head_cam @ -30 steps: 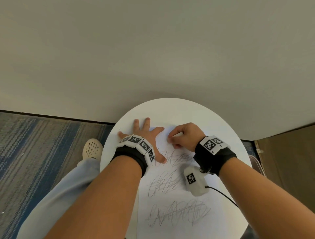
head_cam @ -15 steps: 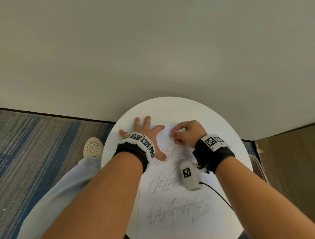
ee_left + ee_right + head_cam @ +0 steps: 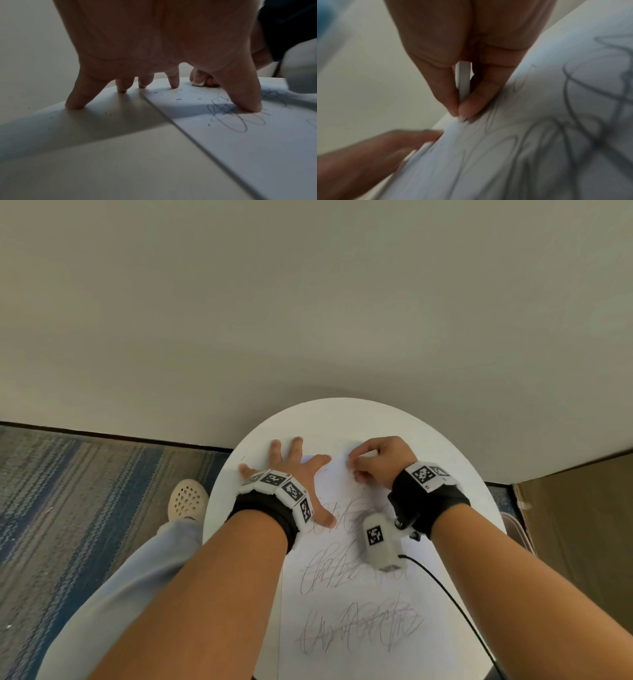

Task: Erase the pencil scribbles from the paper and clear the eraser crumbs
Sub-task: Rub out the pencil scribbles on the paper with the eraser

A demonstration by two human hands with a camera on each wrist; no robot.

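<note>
Head view, looking down: a round white tabletop (image 3: 342, 419) stands against a plain pale wall, with a sheet of white paper (image 3: 359, 659) lying on it. Three bands of grey pencil scribbles (image 3: 359, 630) cross the sheet, one above the other; the farthest band is partly hidden by the hands.

The left hand (image 3: 291, 470) lies flat with fingers spread wide. From the left wrist view its thumb (image 3: 247, 100) presses on a scribble on the paper, its forefinger touches the sheet near the far edge, and the other fingers rest on the bare table beside the sheet. Small dark eraser crumbs (image 3: 178, 99) are scattered on the paper between forefinger and thumb, and a few lie on the table.

The right hand (image 3: 383, 457) is at the far end of the sheet, its fingers curled and pinching a small flat white eraser (image 3: 463, 79) between thumb and fingers. The eraser's end touches the paper there, seen in the left wrist view (image 3: 198, 83). The right wrist view is blurred.

Both wrists wear black bands with black-and-white square markers. A small white box (image 3: 382, 542) with a black cable hangs under the right wrist. On the left, striped blue-grey carpet (image 3: 85, 491), a pale trouser leg and a cream perforated shoe (image 3: 186, 501) show beside the table.
</note>
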